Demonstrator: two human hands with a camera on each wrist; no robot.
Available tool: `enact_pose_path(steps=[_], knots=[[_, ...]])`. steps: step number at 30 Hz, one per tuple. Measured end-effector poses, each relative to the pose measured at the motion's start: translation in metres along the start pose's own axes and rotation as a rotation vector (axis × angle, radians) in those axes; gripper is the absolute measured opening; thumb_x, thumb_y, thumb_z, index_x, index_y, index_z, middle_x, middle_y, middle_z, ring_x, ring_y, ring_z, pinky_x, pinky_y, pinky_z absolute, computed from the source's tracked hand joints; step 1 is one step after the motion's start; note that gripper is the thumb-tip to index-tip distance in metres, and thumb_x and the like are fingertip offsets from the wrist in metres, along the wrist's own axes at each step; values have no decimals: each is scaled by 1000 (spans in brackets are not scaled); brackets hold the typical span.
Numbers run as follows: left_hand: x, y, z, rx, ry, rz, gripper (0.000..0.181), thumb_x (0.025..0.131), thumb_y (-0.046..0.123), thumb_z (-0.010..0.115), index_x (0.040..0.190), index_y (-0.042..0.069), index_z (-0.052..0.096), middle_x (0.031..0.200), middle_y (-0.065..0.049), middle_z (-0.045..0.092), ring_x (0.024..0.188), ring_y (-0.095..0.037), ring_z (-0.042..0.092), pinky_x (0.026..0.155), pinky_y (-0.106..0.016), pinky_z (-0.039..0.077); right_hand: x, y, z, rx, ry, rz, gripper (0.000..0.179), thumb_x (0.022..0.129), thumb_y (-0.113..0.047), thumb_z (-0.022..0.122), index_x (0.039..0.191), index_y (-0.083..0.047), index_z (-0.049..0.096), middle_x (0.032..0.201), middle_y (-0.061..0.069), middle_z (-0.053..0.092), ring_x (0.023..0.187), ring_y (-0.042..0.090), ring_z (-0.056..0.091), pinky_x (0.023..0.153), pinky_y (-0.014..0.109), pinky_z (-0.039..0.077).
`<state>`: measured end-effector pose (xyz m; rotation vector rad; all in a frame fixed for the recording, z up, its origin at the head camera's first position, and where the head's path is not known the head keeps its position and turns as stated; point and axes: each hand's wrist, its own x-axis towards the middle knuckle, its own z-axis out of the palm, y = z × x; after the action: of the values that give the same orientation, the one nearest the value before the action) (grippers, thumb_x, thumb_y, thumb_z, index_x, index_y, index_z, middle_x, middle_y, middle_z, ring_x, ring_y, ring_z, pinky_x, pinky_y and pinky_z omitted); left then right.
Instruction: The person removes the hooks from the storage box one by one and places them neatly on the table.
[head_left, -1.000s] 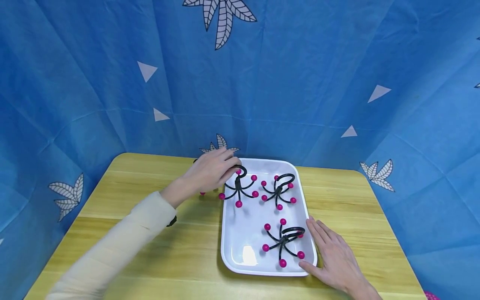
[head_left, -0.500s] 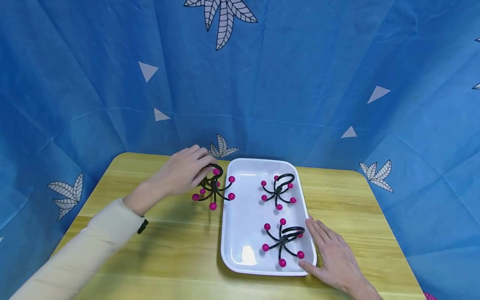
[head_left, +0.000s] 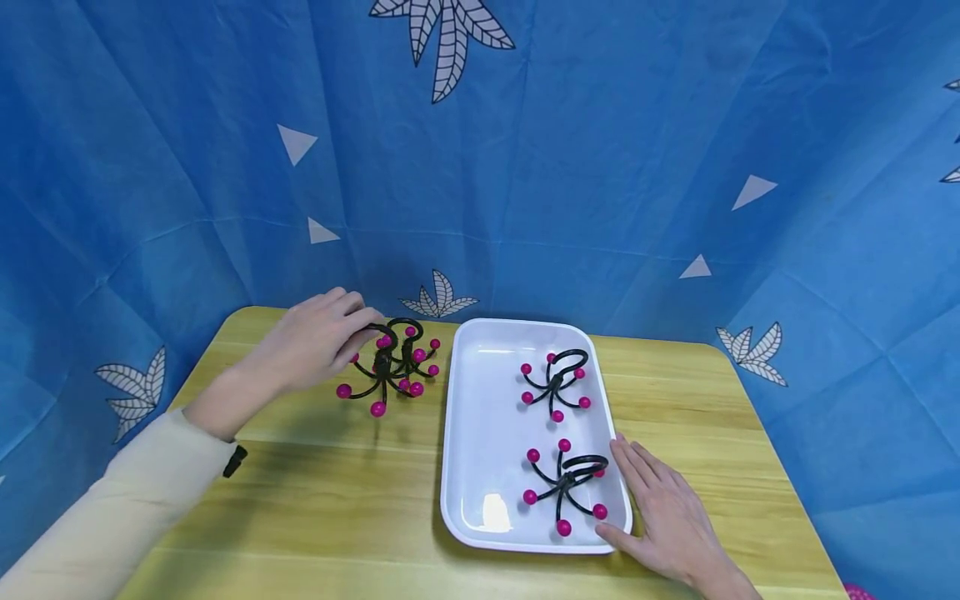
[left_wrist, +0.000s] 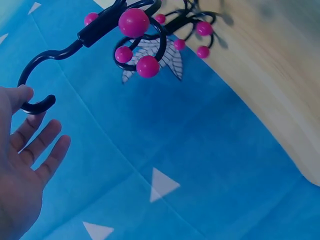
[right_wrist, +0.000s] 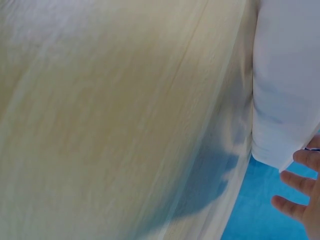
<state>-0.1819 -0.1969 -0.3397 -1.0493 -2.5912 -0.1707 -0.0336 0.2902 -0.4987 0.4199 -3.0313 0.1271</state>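
My left hand [head_left: 318, 342] pinches the hooked handle of a black head massager [head_left: 383, 367], whose curved prongs end in pink balls. The left wrist view shows thumb and finger on the hook's end, with the massager's handle [left_wrist: 97, 29] reaching away from the hand. Just behind it is a second massager [head_left: 407, 352], partly overlapped by the held one, left of the white tray [head_left: 487, 433]. Two more, a rear massager [head_left: 556, 383] and a front massager [head_left: 567, 481], stand in the tray's right half. My right hand [head_left: 667, 517] rests with straight fingers against the tray's right rim.
The wooden table [head_left: 337, 517] reaches back to a blue curtain [head_left: 600, 167] with leaf and triangle prints. In the right wrist view, the tray's outer wall [right_wrist: 285, 80] rises beside the fingers.
My left hand has carried the massager leftward from over the tray's rear left corner to above the table, near the other massager. The right hand has stayed at the tray's rim.
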Motion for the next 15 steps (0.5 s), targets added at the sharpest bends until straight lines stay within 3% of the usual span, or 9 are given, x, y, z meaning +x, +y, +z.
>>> enact_pose_path(steps=[9,15], knots=[[-23,-21,-3,11,-2,-44,18,102,12,68,119,10,74,91,-5,62,80,-20,50,70,-35,44,-1,0,1,-3,3,1,110,82,-81,66,163,-12,39,168,10,43,149,37,47,113,62,47],[-37,-36,5,17,8,-97,16,102,12,68,117,11,74,92,-4,62,79,-19,46,67,-33,42,-1,1,1,-5,2,3,110,82,-81,66,163,-12,38,168,10,43,149,37,47,112,62,47]])
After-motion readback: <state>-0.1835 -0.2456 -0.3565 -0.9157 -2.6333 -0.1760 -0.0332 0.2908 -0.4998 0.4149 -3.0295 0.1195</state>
